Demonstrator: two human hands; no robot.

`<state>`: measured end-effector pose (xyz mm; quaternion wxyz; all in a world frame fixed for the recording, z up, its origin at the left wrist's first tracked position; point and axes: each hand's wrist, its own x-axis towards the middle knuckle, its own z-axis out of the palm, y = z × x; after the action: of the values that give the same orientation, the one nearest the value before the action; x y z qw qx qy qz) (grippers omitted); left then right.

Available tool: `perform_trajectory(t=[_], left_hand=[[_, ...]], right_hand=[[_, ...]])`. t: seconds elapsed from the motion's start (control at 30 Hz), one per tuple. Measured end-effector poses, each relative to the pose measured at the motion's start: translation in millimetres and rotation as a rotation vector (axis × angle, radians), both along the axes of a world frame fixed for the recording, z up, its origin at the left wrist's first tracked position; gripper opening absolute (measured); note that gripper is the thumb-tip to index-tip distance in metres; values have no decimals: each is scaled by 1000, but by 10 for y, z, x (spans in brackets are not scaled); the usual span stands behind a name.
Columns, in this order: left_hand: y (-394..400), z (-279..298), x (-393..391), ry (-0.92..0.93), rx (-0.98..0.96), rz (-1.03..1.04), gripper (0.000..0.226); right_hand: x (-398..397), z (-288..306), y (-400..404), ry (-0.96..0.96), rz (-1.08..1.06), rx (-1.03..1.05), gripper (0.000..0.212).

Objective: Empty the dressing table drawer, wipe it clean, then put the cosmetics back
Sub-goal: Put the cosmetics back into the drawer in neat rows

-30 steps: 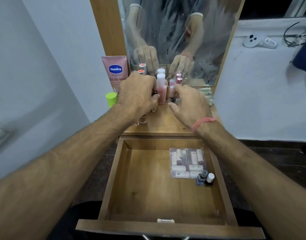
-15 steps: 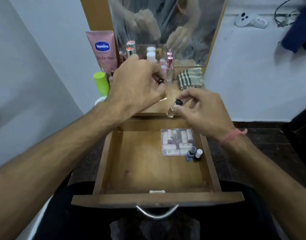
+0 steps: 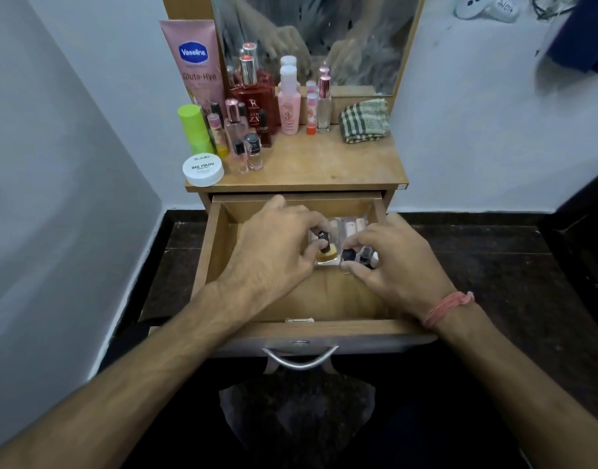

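Refill stage, early. Both hands are inside the open drawer (image 3: 219,245): left hand (image 3: 277,252) pinches a small amber bottle (image 3: 325,253) by its dark cap, right hand (image 3: 395,262) grips a dark-capped bottle (image 3: 350,257), both beside the clear packet (image 3: 350,226) at the drawer's back right. Most cosmetics (image 3: 257,113) and the folded cloth (image 3: 365,120) sit on the tabletop (image 3: 324,164) above the drawer, left to return.

A mirror (image 3: 341,38) with a wooden frame stands against the white wall (image 3: 476,113). On the wall's upper right hang a white remote (image 3: 473,5), a dark cable (image 3: 547,6) and blue cloth (image 3: 585,38). The floor (image 3: 493,265) is dark.
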<state>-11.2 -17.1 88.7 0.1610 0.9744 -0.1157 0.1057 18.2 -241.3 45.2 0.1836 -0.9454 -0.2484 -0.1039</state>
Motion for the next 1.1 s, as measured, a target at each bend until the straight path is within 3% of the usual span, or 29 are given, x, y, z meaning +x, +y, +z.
perform_trajectory(t=[0.47, 0.93, 1.1], left_hand=[[-123, -170, -14, 46, 38, -7, 26], [-217, -329, 61, 48, 72, -40, 28], [-161, -294, 31, 11, 52, -78, 42]], right_hand=[[27, 1, 49, -56, -9, -328, 30], [-6, -11, 15, -29, -23, -304, 36], [40, 61, -60, 48, 15, -164, 60]])
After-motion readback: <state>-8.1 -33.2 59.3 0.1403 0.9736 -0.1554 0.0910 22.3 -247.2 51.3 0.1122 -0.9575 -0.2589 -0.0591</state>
